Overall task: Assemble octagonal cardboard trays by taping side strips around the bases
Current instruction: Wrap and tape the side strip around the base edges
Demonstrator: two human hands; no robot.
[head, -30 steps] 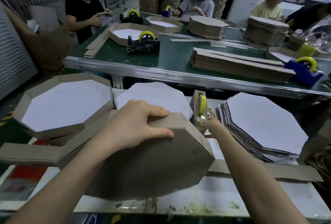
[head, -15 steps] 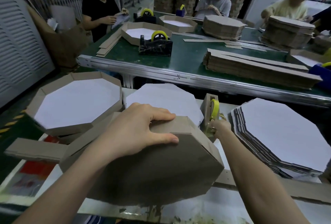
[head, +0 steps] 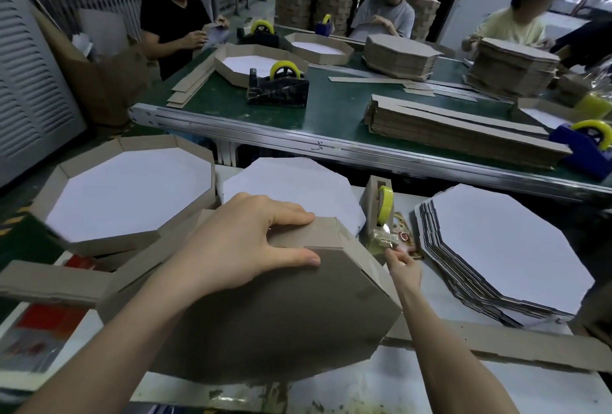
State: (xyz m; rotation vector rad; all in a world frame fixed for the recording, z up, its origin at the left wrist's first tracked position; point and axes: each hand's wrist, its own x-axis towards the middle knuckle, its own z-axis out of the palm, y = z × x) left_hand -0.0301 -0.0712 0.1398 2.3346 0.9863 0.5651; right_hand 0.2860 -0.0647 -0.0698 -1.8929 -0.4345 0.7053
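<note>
Slippage is your risk: your left hand [head: 238, 248] grips the upturned tray [head: 281, 324] at centre frame, fingers clamped over the side strip [head: 318, 231]; ease off and the seam may gape. Your right hand [head: 402, 266] curls at the tape dispenser [head: 377, 211], centre right; whether it pinches tape I cannot tell.

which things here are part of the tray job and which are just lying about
In use: left hand gripping the upturned brown octagonal cardboard tray; right hand at the yellow-roll tape dispenser; stack of white octagonal bases.
Lying about: black tape dispenser, blue tape dispenser, stacked brown cardboard strips on the green table.
</note>
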